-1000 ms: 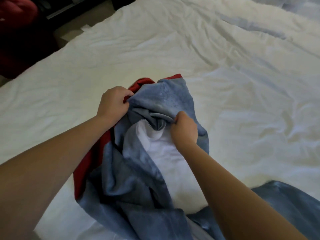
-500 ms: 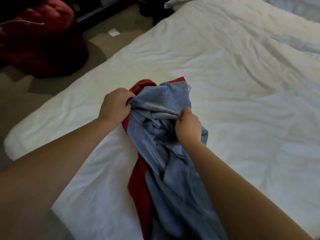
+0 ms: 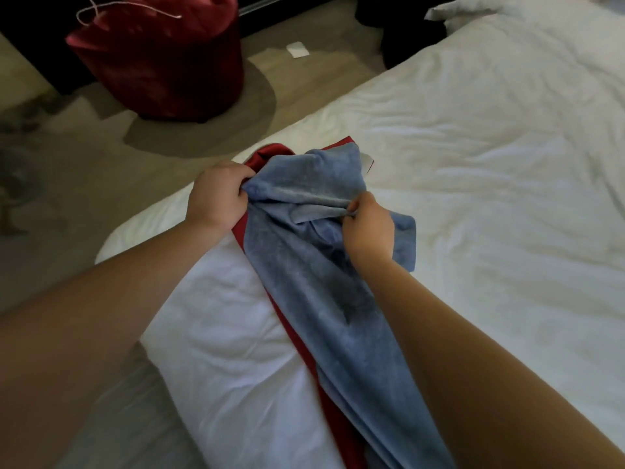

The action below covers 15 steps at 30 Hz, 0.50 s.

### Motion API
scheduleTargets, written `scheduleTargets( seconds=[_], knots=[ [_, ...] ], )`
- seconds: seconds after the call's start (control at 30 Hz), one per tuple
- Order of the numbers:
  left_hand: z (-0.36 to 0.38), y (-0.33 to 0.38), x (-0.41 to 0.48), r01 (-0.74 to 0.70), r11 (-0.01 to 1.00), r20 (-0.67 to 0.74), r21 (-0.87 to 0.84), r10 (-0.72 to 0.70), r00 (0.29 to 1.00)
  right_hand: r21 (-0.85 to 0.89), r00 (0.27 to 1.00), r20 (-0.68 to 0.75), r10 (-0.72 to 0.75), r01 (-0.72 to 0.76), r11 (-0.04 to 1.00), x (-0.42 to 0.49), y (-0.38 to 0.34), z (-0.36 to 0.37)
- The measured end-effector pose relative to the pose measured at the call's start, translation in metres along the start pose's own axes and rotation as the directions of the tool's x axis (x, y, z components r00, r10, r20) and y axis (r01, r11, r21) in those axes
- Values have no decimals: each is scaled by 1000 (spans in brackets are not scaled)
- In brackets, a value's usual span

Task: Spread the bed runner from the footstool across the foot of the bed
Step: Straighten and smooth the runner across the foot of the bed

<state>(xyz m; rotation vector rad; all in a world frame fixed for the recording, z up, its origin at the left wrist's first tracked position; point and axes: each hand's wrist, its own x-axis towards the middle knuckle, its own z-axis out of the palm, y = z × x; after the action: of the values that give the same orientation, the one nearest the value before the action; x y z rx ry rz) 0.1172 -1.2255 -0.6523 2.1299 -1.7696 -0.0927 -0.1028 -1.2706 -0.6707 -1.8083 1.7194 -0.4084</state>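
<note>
The bed runner (image 3: 304, 275) is a blue-grey cloth with a soft, slightly shiny face and a red side that shows along its left edge and at its top; it is not spread but gathered into a long, narrow, wrinkled band; it lies on the white bed (image 3: 490, 170) near the bed's corner, running from the hands down to the lower edge of the view, between the two forearms. The left hand (image 3: 216, 194) has its fingers curled round the bunched upper end, where red and blue meet; the right hand (image 3: 368, 228) pinches a thin fold of the blue cloth between thumb and curled fingers, and a loose flap hangs just beside this wrist. The duvet is creased; a pillow (image 3: 473, 11) lies at the far end. On the carpet (image 3: 84, 184) beside the bed stands a red rounded object (image 3: 159, 59) with a white cord (image 3: 101, 10) on top; whether it is a stool or a bag I cannot tell; a small white paper (image 3: 297, 49) lies near it.
</note>
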Motion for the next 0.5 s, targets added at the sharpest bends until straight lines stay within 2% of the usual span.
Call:
scheduleTargets(
  seconds=[0.03,0.1,0.13,0.2,0.3,0.37,0.43,0.5],
  knots=[
    [-3,-9,1,8,1000,-7,-1,-8,1000,49,998,14,68,-68,996,4,-9,6],
    [-10,-26,3,25,1000,-30,5,-25,999,-6,981,11,192,-191,981,5,-31,14],
    [-13,-36,4,38,999,-43,11,-38,998,29,971,50,234,-236,971,7,-40,18],
    [-21,-55,6,66,998,-55,21,-65,996,121,969,119,216,-230,966,8,-58,23],
    [-26,-77,4,85,996,-57,24,-84,995,74,982,77,173,-178,981,23,-79,38],
    [-22,-88,0,110,994,-41,25,-109,993,57,1000,17,-6,5,998,35,-86,47],
    [-14,-95,-5,146,988,20,45,-147,989,22,994,17,-106,106,994,43,-84,54],
    [-7,-100,-10,180,980,73,87,-186,980,7,991,61,-122,122,993,43,-81,58]
  ],
)
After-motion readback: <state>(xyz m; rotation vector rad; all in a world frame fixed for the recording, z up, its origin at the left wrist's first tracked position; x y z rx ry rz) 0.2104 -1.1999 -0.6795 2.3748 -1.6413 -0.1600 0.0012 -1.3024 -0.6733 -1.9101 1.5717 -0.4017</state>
